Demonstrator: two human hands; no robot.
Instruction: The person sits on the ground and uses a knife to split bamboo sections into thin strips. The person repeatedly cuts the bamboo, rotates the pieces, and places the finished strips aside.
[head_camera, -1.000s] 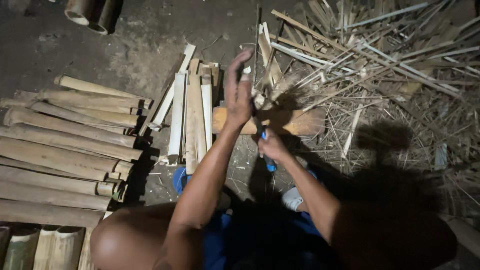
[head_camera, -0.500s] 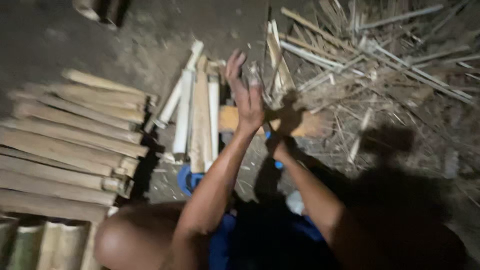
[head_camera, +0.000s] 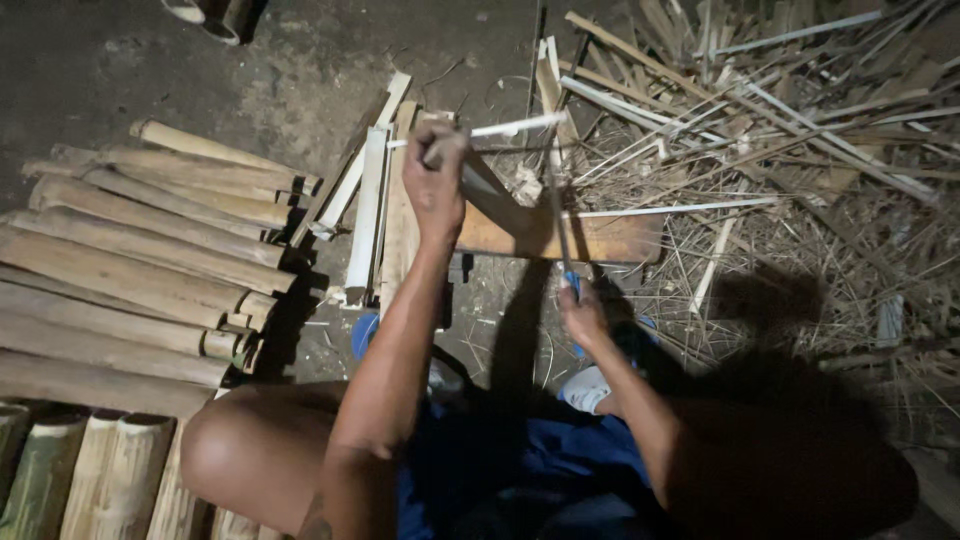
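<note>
Two hands are splitting bamboo: the left hand (head_camera: 435, 185) is gripping a strip (head_camera: 505, 127) over the block (head_camera: 600, 238), the right hand (head_camera: 582, 315) is clenching a knife (head_camera: 560, 215). Next probably needs steady downward pressure.

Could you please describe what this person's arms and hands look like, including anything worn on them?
Both arms are bare right up to the upper arm: no sleeves, gloves, watch or bands visible. The left hand is well lit; the right hand and its forearm lie in shadow, so fine detail there is unclear.
</note>
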